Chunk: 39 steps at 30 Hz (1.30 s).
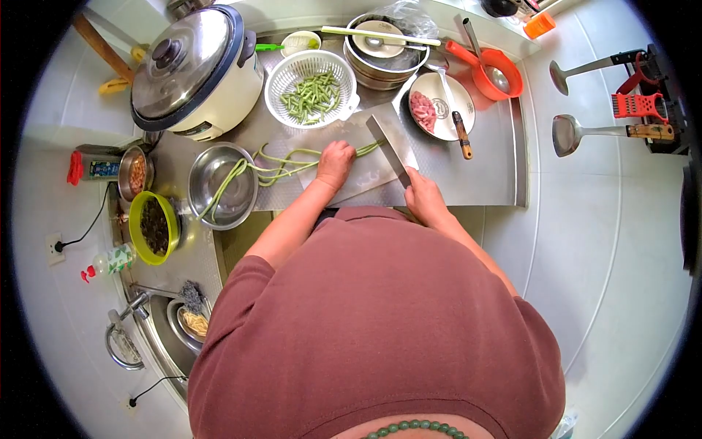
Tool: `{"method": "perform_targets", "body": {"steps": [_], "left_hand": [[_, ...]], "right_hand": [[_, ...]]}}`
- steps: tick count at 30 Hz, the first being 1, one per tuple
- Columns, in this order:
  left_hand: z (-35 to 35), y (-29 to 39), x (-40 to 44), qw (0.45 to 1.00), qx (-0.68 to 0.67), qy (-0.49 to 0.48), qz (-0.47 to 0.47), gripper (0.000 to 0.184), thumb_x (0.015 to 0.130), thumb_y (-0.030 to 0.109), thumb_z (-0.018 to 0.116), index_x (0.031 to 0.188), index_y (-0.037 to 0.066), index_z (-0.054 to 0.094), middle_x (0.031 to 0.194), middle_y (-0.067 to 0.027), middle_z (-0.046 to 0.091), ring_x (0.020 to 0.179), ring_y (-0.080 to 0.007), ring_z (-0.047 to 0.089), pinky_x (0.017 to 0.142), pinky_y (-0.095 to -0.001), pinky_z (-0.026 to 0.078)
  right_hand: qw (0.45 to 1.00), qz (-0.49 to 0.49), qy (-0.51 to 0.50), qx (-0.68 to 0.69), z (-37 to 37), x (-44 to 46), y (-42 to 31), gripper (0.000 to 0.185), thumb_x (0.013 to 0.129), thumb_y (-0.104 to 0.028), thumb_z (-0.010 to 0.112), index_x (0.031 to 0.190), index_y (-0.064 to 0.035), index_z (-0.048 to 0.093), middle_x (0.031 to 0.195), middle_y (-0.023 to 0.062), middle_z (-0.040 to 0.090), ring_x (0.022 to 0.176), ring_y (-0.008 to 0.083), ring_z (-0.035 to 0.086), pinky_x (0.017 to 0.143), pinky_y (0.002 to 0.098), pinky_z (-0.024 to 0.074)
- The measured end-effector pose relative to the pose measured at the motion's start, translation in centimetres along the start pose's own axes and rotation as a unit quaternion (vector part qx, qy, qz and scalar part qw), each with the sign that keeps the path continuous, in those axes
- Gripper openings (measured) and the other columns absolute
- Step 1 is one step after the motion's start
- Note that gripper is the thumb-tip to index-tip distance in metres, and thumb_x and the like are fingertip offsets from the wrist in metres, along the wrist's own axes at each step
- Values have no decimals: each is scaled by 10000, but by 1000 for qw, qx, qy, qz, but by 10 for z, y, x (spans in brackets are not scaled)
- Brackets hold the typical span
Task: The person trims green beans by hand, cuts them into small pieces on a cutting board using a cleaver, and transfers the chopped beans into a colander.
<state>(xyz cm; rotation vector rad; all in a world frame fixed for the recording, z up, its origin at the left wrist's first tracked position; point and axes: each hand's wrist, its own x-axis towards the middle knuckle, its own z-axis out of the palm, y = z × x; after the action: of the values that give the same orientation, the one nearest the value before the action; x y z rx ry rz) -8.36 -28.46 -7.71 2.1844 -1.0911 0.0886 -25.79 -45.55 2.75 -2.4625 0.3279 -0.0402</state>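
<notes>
Long green beans (281, 172) trail from a steel bowl (251, 192) across to a thin cutting board (358, 186). On that board my left hand (336, 162) is closed over the beans, holding them down. My right hand (425, 196) grips the handle of a cleaver (393, 148), whose wide blade stands across the bean ends just right of my left hand. The bean tips by the blade are partly hidden. Beyond the board, a white colander (273, 106) holds short cut bean pieces (311, 96).
A plate (459, 102) with pink meat (422, 110) and a small knife (461, 135) lies right. A red strainer (504, 69) is behind it. A large cooker (219, 95) stands back left. Several bowls, including a yellow-green one (175, 227), and the sink (157, 336) are left.
</notes>
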Motion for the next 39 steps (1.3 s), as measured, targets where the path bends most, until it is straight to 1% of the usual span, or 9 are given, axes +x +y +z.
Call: {"method": "perform_targets", "body": {"steps": [2, 5, 8, 17, 23, 26, 33, 36, 39], "left_hand": [[1, -1, 0, 1000, 12, -2, -1, 52, 755, 106, 590, 704, 93, 591, 759, -87, 549, 758, -294, 554, 689, -401, 476], [1, -1, 0, 1000, 10, -23, -16, 36, 761, 91, 591, 733, 77, 608, 793, -100, 562, 787, -312, 556, 714, -408, 473], [-1, 1, 1, 999, 6, -31, -19, 33, 764, 87, 596, 749, 70, 620, 810, -104, 570, 797, -320, 557, 725, -412, 473], [1, -1, 1, 999, 1, -27, -18, 25, 755, 96, 608, 742, 77, 619, 802, -102, 567, 789, -317, 556, 719, -411, 474], [1, -1, 1, 1000, 7, -24, -9, 22, 743, 104, 605, 730, 87, 601, 787, -89, 553, 779, -305, 554, 701, -405, 474], [0, -1, 1, 999, -7, -33, -10, 15, 742, 77, 592, 744, 71, 606, 789, -107, 556, 787, -322, 552, 709, -412, 470], [2, -3, 1, 1000, -5, -29, -4, 32, 731, 67, 570, 735, 75, 601, 772, -112, 545, 776, -321, 542, 688, -404, 459], [2, -4, 1, 1000, 3, -30, -2, 37, 732, 68, 562, 730, 79, 597, 769, -110, 542, 772, -318, 540, 685, -400, 459], [2, -3, 2, 1000, 3, -31, -5, 35, 728, 66, 567, 735, 77, 600, 770, -112, 542, 773, -319, 540, 689, -403, 460]], "right_hand": [[999, -26, 26, 18, -1, -5, -4, 408, 802, 4, 510, 1208, -25, 486, 830, 266, 601, 747, 450, 592, 660, 525, 462], [999, -16, 42, 17, 1, -12, -3, 416, 796, 7, 514, 1209, -32, 487, 818, 256, 603, 738, 451, 589, 660, 524, 463], [999, 28, -26, 5, 0, -15, -5, 414, 796, -3, 510, 1209, -40, 487, 841, 253, 616, 751, 451, 595, 668, 524, 472], [999, 25, -33, -3, 11, -18, 2, 390, 800, -33, 505, 1189, -50, 493, 846, 259, 624, 762, 452, 604, 688, 522, 490], [994, 52, -94, -29, 8, -15, -1, 418, 806, -33, 493, 1222, -50, 461, 874, 252, 618, 796, 453, 597, 692, 530, 477], [994, 64, -89, -20, 11, -13, -1, 387, 805, -9, 467, 1186, -77, 474, 797, 260, 594, 755, 458, 572, 674, 503, 456], [991, 66, -109, -30, 5, -8, -7, 365, 834, -37, 453, 1199, -46, 438, 851, 261, 616, 797, 471, 583, 694, 538, 458], [984, 82, -144, -60, 8, -2, -3, 356, 838, -47, 446, 1193, -35, 427, 847, 267, 620, 793, 475, 587, 693, 551, 460], [984, 81, -148, -60, 9, 1, -2, 347, 839, -44, 442, 1185, -31, 420, 822, 274, 618, 782, 482, 588, 687, 560, 459]]}}
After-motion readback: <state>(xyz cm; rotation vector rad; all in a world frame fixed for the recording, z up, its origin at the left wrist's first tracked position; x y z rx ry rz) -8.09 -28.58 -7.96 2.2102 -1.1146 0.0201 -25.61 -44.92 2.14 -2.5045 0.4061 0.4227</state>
